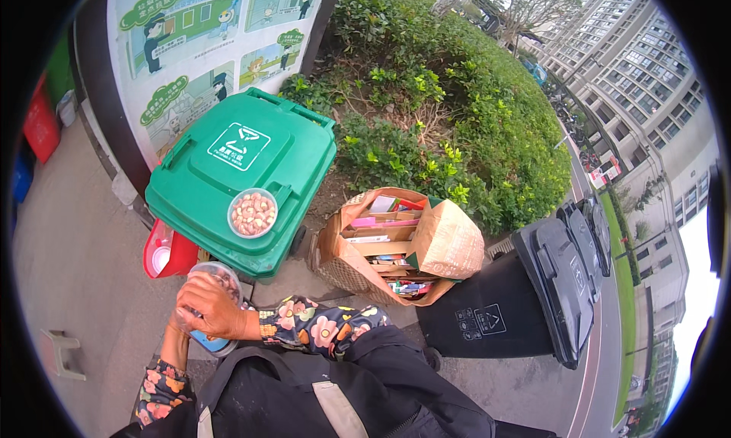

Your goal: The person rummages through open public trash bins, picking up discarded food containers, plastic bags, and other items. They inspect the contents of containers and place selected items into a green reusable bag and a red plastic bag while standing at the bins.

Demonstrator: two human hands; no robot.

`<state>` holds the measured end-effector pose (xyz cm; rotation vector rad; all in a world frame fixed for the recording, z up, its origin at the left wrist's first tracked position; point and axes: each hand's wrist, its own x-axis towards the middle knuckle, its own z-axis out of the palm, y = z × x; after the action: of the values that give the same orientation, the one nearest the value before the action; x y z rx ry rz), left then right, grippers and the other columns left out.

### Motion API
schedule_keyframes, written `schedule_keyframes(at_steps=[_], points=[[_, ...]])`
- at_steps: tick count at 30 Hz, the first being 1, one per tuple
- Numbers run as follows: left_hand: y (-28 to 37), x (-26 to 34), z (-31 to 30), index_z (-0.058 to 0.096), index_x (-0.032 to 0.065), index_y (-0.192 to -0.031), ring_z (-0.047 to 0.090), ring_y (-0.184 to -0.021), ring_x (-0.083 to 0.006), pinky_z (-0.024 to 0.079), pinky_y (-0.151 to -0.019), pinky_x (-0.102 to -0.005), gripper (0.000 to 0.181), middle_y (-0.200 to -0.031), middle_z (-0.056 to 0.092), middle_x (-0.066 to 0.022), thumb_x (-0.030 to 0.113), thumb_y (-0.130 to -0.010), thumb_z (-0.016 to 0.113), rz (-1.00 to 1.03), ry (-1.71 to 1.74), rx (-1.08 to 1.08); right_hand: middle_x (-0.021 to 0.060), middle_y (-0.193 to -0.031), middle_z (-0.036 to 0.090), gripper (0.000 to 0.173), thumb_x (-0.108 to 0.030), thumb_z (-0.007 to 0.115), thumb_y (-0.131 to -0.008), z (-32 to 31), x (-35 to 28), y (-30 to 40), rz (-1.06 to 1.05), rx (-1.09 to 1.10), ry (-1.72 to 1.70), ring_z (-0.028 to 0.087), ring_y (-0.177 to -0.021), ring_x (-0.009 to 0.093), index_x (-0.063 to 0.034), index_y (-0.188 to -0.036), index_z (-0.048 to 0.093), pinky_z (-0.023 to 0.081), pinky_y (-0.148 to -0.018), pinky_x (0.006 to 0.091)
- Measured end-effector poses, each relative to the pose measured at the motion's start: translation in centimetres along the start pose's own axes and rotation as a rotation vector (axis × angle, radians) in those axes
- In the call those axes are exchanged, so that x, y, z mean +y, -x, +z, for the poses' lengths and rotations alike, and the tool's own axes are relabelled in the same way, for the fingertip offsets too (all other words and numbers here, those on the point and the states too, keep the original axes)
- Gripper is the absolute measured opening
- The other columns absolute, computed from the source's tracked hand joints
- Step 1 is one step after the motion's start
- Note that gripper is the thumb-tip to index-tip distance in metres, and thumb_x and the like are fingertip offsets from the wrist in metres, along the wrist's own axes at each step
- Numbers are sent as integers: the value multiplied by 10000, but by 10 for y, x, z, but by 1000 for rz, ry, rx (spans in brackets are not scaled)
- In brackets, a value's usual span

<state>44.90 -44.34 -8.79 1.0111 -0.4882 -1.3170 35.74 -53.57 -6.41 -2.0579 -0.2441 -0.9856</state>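
Close to my body, my right hand (pixel 212 305) is curled over clear plastic containers. One round clear tub (pixel 224 275) with brownish pieces inside shows beyond its knuckles. Below the fingers is clear plastic with a blue part (pixel 212 343); whether it belongs to the same tub, I cannot tell. My left hand (pixel 178 322) comes from the lower left and meets the right one at the plastic; most of its fingers are hidden. On the lid of a green wheeled bin (pixel 240 147) stands an uncovered round tub (pixel 253 213) full of pinkish-tan nuts or cloves.
A red container (pixel 169 249) sits beside the green bin. To its right stands a large paper bag (pixel 354 275) packed with flattened cardboard, then black wheeled bins (pixel 491 312). A picture board (pixel 200 38) and shrubs (pixel 411 107) lie beyond; a small stool (pixel 61 352) is at left.
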Motion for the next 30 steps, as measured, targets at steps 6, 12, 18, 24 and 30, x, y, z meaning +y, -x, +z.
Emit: schedule_keyframes(at_steps=[6,12,18,24,30], points=[[65,-29,-21,551,1,-1255,603,-1036,-122,483,-918,-290,470,-1192,623,-55,105,-830,723,-49,-157,117,89,-928,640,154,-177,666,-876,24,-27,27,-73,-728,-732,611,-903,281,-29,-864,624,480,-801,393],[97,-36,3,564,1,-1202,578,-1034,-106,458,-907,-266,450,-1110,636,-30,144,-824,760,-87,-82,247,112,-1125,645,225,-51,622,-935,-124,31,-29,733,173,-367,623,-1023,170,18,-1148,599,497,-874,296],[145,-87,-8,564,-3,-1216,577,-1032,-115,460,-905,-270,456,-1122,634,-40,140,-832,763,-139,64,476,198,-1239,557,804,-416,810,-780,-168,175,9,1082,34,99,610,-943,220,73,-1324,477,498,-715,286],[159,-117,0,559,-8,-1235,589,-1047,-133,463,-924,-288,479,-1127,648,-58,92,-816,767,-211,253,597,10,-781,656,279,-265,793,-830,-167,201,10,1090,36,-17,574,-669,72,-60,-898,617,447,-586,216],[160,-106,-18,548,-21,-1243,596,-1060,-140,466,-932,-295,494,-1154,648,-69,82,-808,760,-227,246,580,17,-853,645,205,-184,748,-868,-161,155,24,1238,162,-267,580,-751,81,-112,-812,565,475,-656,223]])
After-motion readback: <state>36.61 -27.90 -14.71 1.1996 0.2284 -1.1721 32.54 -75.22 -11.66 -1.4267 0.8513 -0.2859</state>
